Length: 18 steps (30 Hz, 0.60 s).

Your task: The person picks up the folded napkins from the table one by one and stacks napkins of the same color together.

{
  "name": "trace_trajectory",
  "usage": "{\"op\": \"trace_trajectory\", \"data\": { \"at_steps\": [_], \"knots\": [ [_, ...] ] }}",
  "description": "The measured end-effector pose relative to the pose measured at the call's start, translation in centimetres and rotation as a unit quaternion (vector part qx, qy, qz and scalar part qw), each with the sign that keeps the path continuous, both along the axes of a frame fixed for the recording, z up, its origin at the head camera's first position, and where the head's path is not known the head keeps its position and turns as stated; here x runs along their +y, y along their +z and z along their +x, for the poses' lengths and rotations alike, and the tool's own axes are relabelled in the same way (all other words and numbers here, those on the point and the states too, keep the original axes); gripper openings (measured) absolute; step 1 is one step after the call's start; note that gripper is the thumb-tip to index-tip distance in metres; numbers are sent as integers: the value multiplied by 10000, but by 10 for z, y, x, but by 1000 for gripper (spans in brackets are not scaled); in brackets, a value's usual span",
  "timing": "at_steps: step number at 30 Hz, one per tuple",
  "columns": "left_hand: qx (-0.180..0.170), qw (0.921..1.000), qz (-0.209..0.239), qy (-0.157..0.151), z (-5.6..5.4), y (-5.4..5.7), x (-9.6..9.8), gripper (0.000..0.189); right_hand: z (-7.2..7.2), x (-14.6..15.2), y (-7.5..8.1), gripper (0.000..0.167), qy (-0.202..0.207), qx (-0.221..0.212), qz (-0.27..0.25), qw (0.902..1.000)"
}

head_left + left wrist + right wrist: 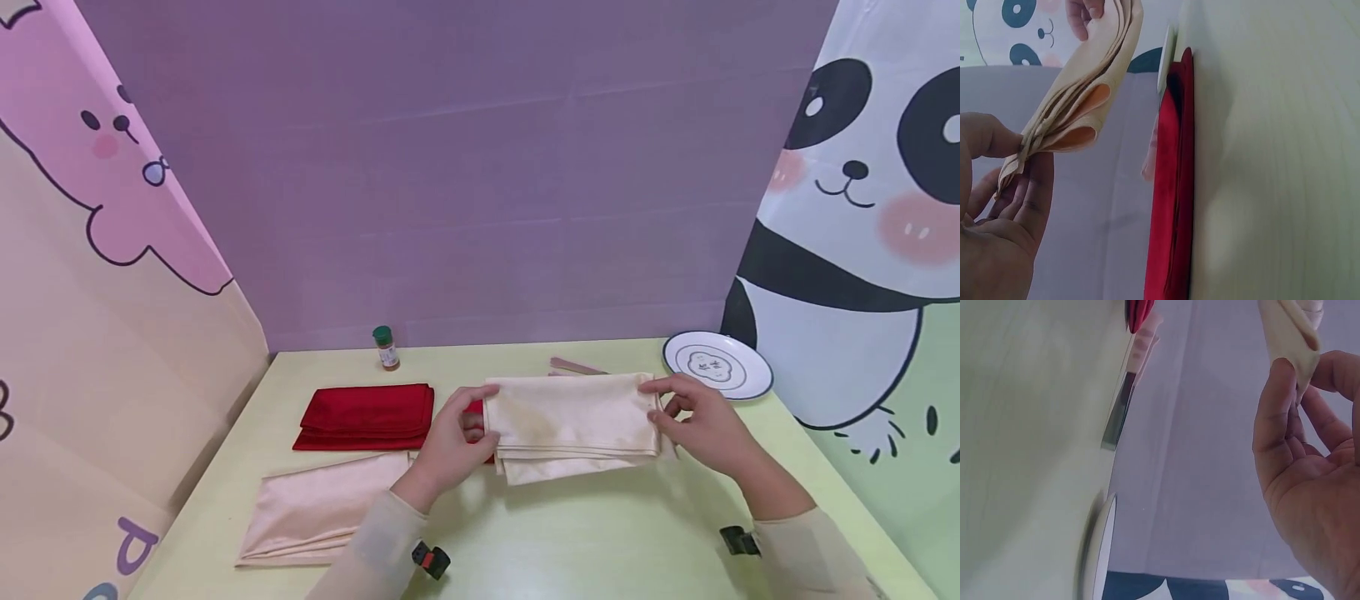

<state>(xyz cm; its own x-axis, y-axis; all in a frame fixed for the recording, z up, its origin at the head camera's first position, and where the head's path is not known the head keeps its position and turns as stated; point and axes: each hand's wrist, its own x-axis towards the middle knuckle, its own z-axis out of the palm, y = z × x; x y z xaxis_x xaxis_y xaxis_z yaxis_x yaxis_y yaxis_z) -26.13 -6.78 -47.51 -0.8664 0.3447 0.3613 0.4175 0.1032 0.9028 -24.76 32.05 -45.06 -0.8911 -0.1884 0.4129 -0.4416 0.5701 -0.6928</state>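
Cloth [570, 412], cream and folded, is hanging above the middle of the table [577, 537], between the left hand [450, 442], which is pinching its left edge between thumb and fingers, and the right hand [705, 421], which is pinching its right edge likewise. Lower layers are sagging below the front fold; if either pinch is slackening, they could be sliding out and undoing the folds. Lowering it here could be dropping it onto the red cloth [1169, 131] beneath, and the left sleeve [375, 546] could be dragging the pink cloth [315, 508] near the table's left edge. Near the back edge, the jar [386, 348] is bearing a label too small for reading; at the back right corner, the plate [750, 379] is showing central marks resembling characters, illegible. A purple letter [123, 550] is showing on the left wall [112, 375]; I cannot tell which.
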Motion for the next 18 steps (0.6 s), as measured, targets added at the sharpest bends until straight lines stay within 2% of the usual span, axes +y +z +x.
{"op": "trace_trajectory", "data": {
  "at_steps": [9,18],
  "knots": [
    [-21,10000,58,5,3,4,-20,65,-7,-17,5,37,78,-21,65,9999],
    [-10,9997,227,5,5,5,-38,66,-9,-33,8,36,303,-12,-273,9992]
  ]
}}
